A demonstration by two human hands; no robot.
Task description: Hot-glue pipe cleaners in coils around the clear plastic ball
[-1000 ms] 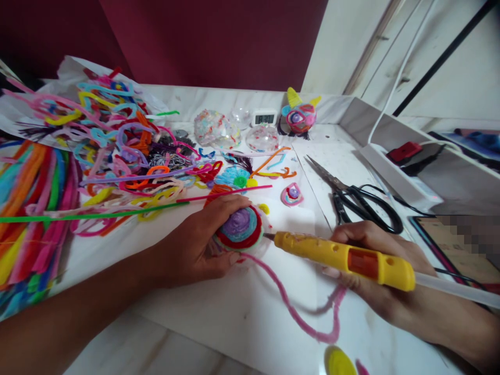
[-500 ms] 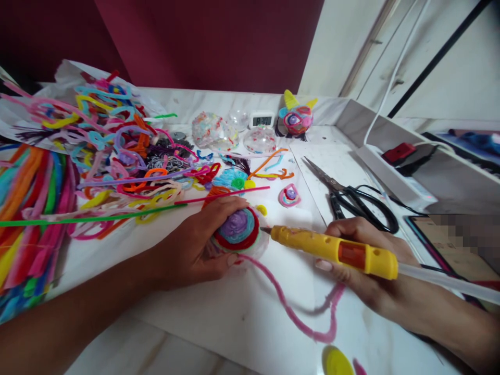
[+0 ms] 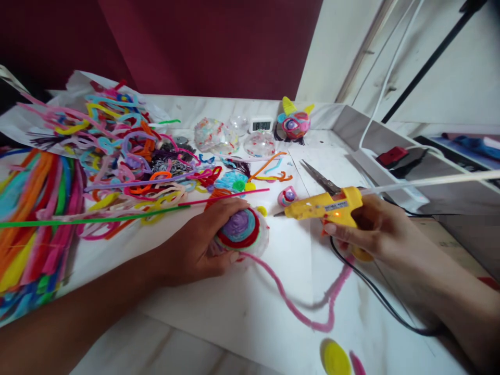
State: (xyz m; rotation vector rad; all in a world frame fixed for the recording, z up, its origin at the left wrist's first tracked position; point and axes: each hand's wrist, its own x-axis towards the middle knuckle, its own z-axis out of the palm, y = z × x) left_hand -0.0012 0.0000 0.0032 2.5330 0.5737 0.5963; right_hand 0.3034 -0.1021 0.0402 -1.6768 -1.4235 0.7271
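Note:
My left hand (image 3: 201, 242) is wrapped round a clear plastic ball (image 3: 262, 239) that bears a coiled disc (image 3: 239, 228) of purple, light blue and red pipe cleaner. From under the thumb a pink pipe cleaner (image 3: 287, 302) trails over the white paper and curves up toward the right. My right hand (image 3: 367, 229) grips a yellow hot glue gun (image 3: 320, 206) by its handle. The gun's nozzle points left and stands a little apart from the ball. A clear glue stick (image 3: 425, 181) sticks out of its rear, and an orange light glows on its side.
Tangled pipe cleaners (image 3: 128, 151) and a straight bundle (image 3: 42, 219) fill the left. Black-handled scissors (image 3: 322, 177) lie behind the glue gun. Clear balls (image 3: 213, 135), a small clock (image 3: 261, 125) and a horned pipe-cleaner figure (image 3: 294, 125) stand at the back. A black cord (image 3: 375, 291) runs below my right hand.
My right hand has turned the glue gun upright and drawn its nozzle back from the ball, slightly to the right. My left hand keeps its hold on the ball.

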